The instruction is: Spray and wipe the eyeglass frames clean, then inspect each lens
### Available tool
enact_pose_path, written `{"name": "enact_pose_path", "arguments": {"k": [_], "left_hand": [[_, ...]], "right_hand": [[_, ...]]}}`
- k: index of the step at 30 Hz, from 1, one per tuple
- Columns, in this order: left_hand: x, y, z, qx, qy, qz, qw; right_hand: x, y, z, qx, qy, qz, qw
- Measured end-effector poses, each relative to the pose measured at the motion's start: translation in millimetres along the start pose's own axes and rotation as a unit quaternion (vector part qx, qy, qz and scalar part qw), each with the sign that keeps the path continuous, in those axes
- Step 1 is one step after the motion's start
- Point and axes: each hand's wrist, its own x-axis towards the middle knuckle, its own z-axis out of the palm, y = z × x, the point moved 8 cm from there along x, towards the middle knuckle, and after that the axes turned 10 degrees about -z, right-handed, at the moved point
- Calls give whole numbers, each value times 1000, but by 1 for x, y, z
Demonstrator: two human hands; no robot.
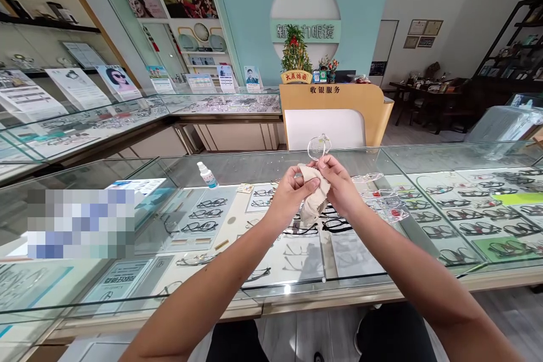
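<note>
My left hand (292, 189) and my right hand (337, 184) meet above the glass counter (237, 167). Both are closed around a beige cleaning cloth (311, 203) bunched between them. A clear-framed pair of glasses (319, 147) sticks up out of the cloth, pinched by my right fingers, with one round lens above my knuckles. My left thumb presses the cloth against the frame. A small white spray bottle (207, 175) with a blue label stands on the glass to the left of my hands.
Several clear frames (382, 203) lie on the glass just right of my hands. Rows of dark frames fill the display case (475, 220) below. An orange cashier desk (335, 104) with a potted plant (296, 54) stands behind the counter. More glass cases (85, 124) run along the left.
</note>
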Motion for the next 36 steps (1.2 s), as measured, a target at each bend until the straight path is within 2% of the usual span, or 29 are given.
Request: {"name": "enact_pose_path", "arguments": {"k": [3,8,14,18,22,26,29,32,36], "left_hand": [[-1,-4,3,21,-16,-17,1000],[-7,0,4,79,-2,20,997],[-17,18,0,113,95,110,983],[-18,19,-7,112,132,114,978],[-13,12,-16,72,131,105,983],[-6,7,-19,55,100,78,990],[-4,11,-17,46,79,75,993],[-5,19,-17,20,79,77,994],[-8,31,-22,23,110,96,989]], "right_hand": [[0,-1,0,1,1,-1,1000],[-4,3,4,-3,5,8,1000],[-9,7,16,-13,-33,4,999],[-11,13,20,-31,-45,-23,998],[-13,11,23,-72,-63,-73,993],[-15,3,20,-125,-68,-99,985],[-17,-4,20,-153,-74,-112,979],[-20,-7,26,-179,-111,-133,968],[-21,1,29,-158,-147,-99,971]]}}
